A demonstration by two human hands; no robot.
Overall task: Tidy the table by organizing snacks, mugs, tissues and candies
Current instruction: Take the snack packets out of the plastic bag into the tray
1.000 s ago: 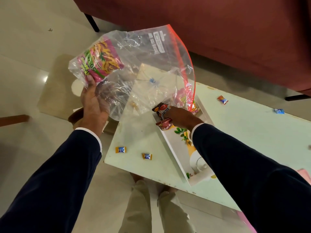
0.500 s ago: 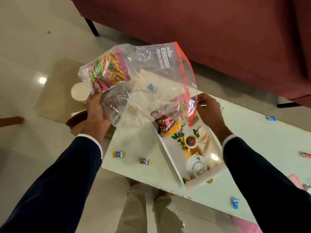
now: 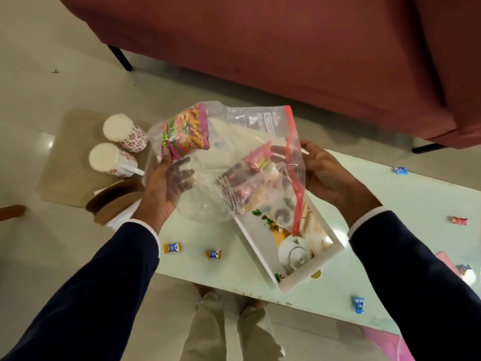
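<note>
Head view: the snack packets that lay in the white tray (image 3: 309, 276) half a second ago are now inside the clear zip bag (image 3: 234, 162). The left hand (image 3: 164, 188) grips the bag's closed end, the right hand (image 3: 322, 173) pinches its red-zipped mouth. Snacks look bagged; sealing seems next. Wrapped candies (image 3: 213, 254) lie scattered on the pale green table (image 3: 390, 209). Two mugs (image 3: 122, 147) stand far left on a side table; a maroon sofa (image 3: 286, 48) lies beyond.

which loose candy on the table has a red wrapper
The red candy at the table's far right edge. The other loose ones are blue, or blue and orange, such as the two candies near the left sleeve.
</note>
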